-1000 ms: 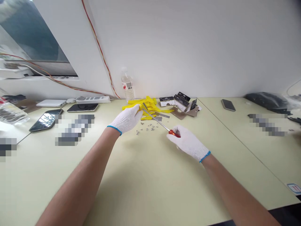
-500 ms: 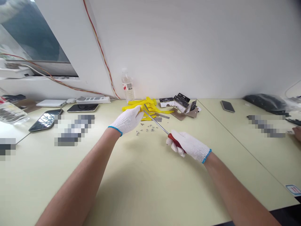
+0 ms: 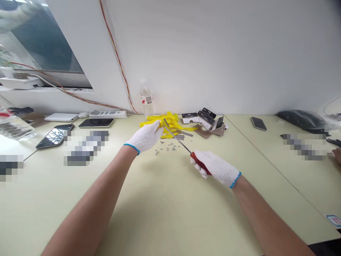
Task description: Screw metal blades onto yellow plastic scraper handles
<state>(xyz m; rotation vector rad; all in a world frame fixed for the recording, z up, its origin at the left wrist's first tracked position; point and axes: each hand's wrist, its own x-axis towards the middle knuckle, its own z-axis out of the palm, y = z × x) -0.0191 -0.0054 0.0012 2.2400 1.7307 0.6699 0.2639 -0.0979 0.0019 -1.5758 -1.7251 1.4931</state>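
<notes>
My left hand [image 3: 149,136], in a white knit glove with a blue cuff, is closed around a yellow scraper [image 3: 161,123] with a grey metal blade at its end. A long screwdriver [image 3: 200,163] with a red handle is gripped in my gloved right hand [image 3: 215,166]. Its shaft runs up and left, and its tip meets the scraper near the blade. Just behind lies a pile of yellow plastic handles [image 3: 172,120]. Flat metal blades [image 3: 185,133] rest beside the pile. Several small screws [image 3: 167,149] are scattered in front of it.
Behind the pile stands a water bottle [image 3: 146,100]. Opened black-and-white card packaging [image 3: 206,120] lies to the right. Phones [image 3: 96,123] and a power strip [image 3: 108,114] are at the left. Farther right are another phone [image 3: 258,123], a dark plastic-wrapped bundle [image 3: 298,119] and another person's hand [image 3: 337,155].
The whole view has shifted slightly. Both hands keep their holds, and the screwdriver tip stays at the yellow scraper, whose blade now appears turned a little more into view.
</notes>
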